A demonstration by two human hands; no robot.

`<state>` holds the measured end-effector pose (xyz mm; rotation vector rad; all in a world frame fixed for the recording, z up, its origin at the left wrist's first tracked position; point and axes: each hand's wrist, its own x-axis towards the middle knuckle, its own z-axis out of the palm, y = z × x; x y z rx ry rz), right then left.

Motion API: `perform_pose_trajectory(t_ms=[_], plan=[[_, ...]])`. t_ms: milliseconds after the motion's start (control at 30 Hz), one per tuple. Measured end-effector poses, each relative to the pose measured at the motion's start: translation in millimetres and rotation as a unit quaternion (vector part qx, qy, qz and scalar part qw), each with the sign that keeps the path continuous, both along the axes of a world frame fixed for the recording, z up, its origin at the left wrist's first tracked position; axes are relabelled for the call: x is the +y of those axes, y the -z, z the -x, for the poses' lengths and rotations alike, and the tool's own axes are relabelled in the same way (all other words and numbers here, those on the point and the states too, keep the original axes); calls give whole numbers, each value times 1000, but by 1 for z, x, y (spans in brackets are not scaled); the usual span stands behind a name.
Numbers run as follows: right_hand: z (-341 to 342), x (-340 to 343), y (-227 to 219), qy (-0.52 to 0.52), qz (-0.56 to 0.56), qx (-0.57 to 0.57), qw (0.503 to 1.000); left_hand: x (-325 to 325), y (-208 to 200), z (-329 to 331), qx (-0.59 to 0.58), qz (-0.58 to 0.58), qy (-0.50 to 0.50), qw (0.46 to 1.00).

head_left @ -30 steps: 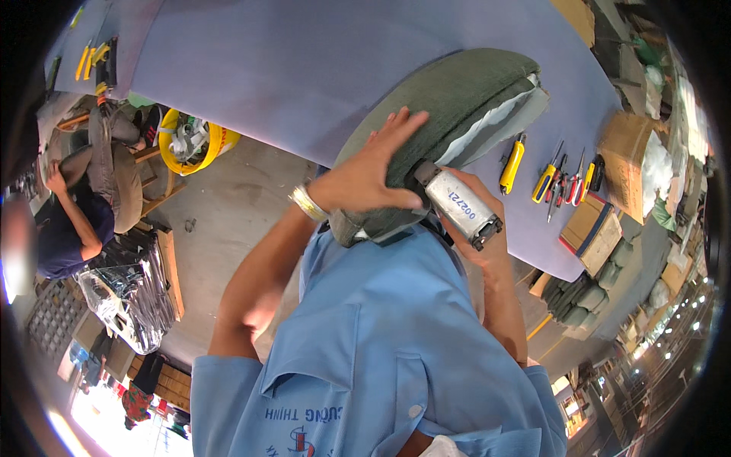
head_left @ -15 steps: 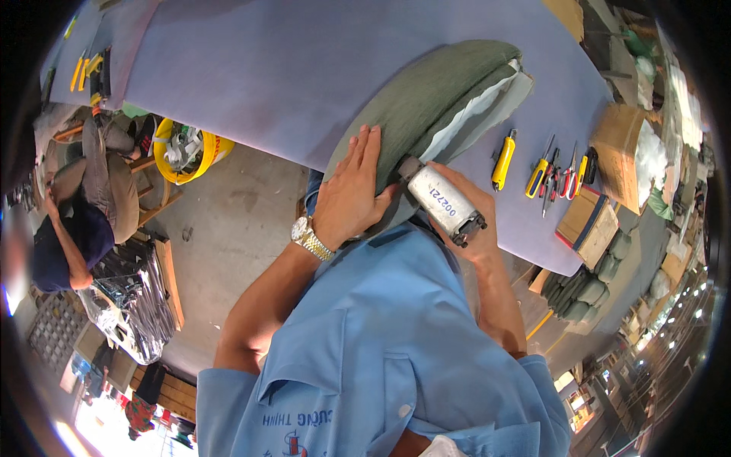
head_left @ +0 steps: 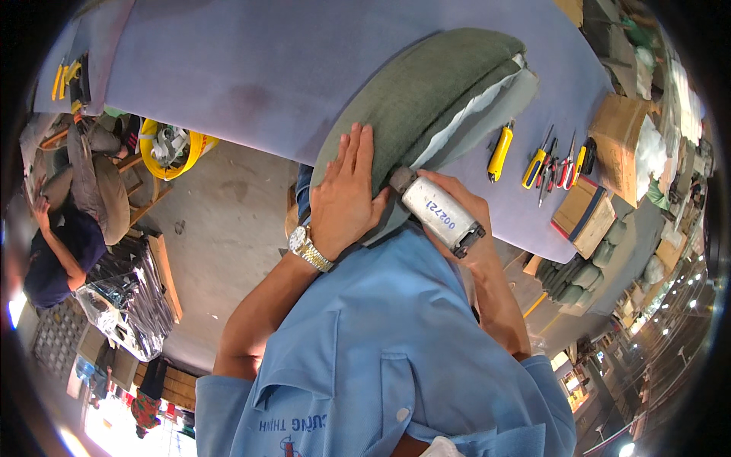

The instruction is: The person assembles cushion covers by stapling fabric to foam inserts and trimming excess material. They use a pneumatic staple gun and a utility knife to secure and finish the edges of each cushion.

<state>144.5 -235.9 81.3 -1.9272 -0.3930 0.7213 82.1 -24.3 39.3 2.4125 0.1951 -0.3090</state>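
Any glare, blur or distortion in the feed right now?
Head view, rim: fisheye bending and black vignetting; head view, lower left: bright background blown out to white; head view, centre: left hand and silver tool fairly sharp.

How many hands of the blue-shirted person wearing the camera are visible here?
2. The left hand rests spread on the green cushion; the right hand is wrapped around the silver tool, which hides part of that hand.

Table (head_left: 228, 68), grey-violet: is carrying green cushion (head_left: 426, 87), overhanging near edge; yellow cutter (head_left: 499, 156), screwdriver (head_left: 534, 170), red-handled scissors (head_left: 564, 175), lying at right; yellow-handled tools (head_left: 58, 81), lying far left.
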Motion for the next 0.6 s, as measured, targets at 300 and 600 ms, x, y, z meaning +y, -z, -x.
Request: perform_pose_trajectory(t_ms=[300, 600], plan=[[8, 3, 0, -10, -18, -75, 997, 8, -6, -5, 32, 49, -9, 998], [16, 15, -4, 24, 15, -14, 1000, -1, 4, -1, -28, 12, -28, 999]])
